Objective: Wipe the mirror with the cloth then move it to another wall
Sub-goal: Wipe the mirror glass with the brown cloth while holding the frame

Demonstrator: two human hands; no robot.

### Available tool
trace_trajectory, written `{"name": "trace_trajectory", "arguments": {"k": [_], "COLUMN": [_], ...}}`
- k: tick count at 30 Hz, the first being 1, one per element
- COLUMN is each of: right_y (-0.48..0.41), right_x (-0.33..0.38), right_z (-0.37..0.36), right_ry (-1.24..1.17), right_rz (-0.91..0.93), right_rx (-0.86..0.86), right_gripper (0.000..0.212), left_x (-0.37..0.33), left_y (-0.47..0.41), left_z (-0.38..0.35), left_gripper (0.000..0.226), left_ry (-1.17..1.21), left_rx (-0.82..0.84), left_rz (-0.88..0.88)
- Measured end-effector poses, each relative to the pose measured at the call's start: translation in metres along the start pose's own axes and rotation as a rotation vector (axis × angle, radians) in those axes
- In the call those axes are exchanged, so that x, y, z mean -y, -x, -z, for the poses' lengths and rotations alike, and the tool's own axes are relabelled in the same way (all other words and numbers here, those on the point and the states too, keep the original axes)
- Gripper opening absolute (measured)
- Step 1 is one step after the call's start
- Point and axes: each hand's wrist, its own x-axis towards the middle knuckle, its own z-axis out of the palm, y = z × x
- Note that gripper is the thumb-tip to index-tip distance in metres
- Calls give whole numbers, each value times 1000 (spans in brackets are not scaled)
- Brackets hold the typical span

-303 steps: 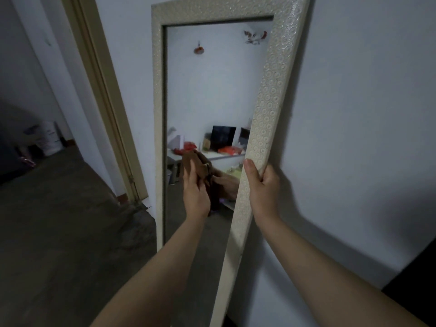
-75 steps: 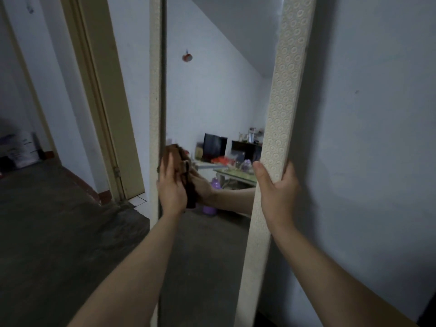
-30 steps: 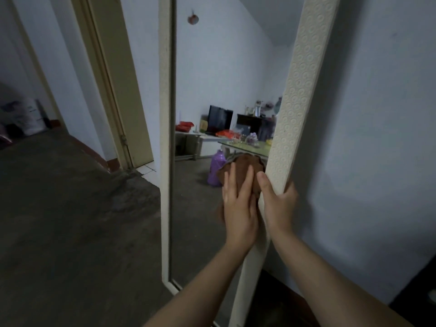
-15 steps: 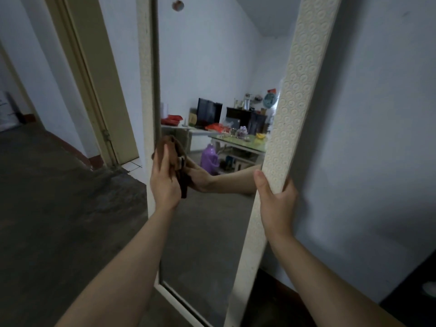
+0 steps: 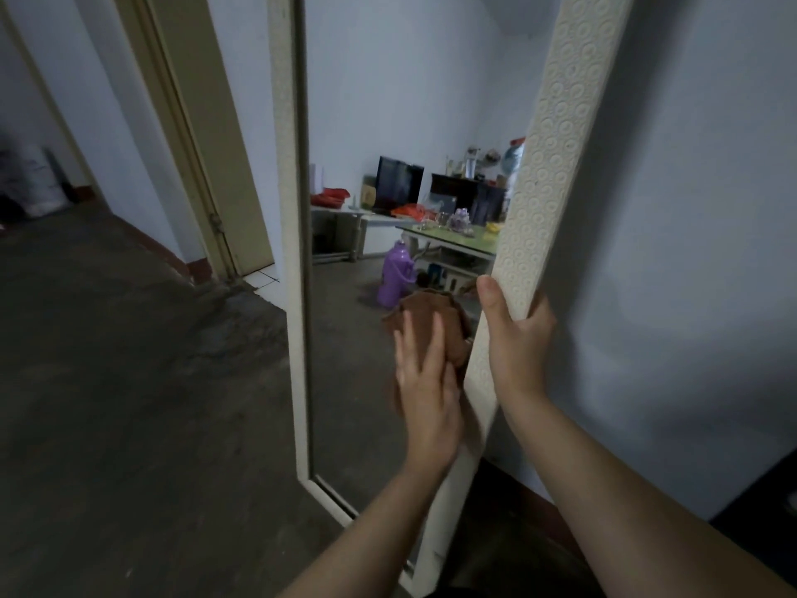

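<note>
Because the tall mirror (image 5: 388, 200) stands tilted beside the right wall (image 5: 690, 209), your right hand (image 5: 513, 334) wraps around its right frame edge, likely to steady it. Your left hand (image 5: 425, 381), fingers flat, presses the brown cloth (image 5: 431, 308) on the glass beside that edge. The floor (image 5: 129, 403) to the left likely gives room for carrying.

Dim, bare room: pale walls, rough floor.
On our right we see a bluish-white wall (image 5: 690, 200), shadowed; on the left a cream door frame (image 5: 196, 135) with a hinge (image 5: 214, 221) low on its edge. The dark concrete floor (image 5: 129, 403) is mottled and unpolished. A reddish-brown skirting (image 5: 196, 269) runs along the foot of the far wall, and pale tiles (image 5: 264, 278) show at the threshold. We cannot make out the blurred white bundle (image 5: 36, 183) at far left.
</note>
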Motion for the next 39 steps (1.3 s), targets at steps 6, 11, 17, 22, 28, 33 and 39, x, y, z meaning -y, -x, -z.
{"name": "trace_trajectory", "arguments": {"k": [6, 11, 17, 22, 28, 33, 39], "right_y": [34, 30, 31, 29, 32, 37, 45], "right_x": [-36, -37, -41, -44, -41, -43, -51], "right_z": [6, 7, 5, 5, 5, 7, 5], "right_ry": [-43, 3, 11, 25, 17, -7, -22], "right_rz": [-190, -172, -132, -119, -125, -176, -205], "right_rx": [59, 49, 44, 36, 41, 66, 62], "right_gripper": [32, 22, 17, 16, 17, 31, 62], "left_x": [5, 35, 90, 121, 90, 43, 25], "left_y": [-7, -48, -93, -86, -28, 30, 43], "left_z": [3, 24, 65, 64, 27, -1, -12], "left_gripper": [63, 76, 73, 71, 68, 68, 60], "left_ry": [-24, -15, -68, -69, 115, 50, 11], "left_rx": [42, -49, -179, -230, -221, -33, 22], "left_rz": [-49, 43, 194, 435, 478, 330, 115]}}
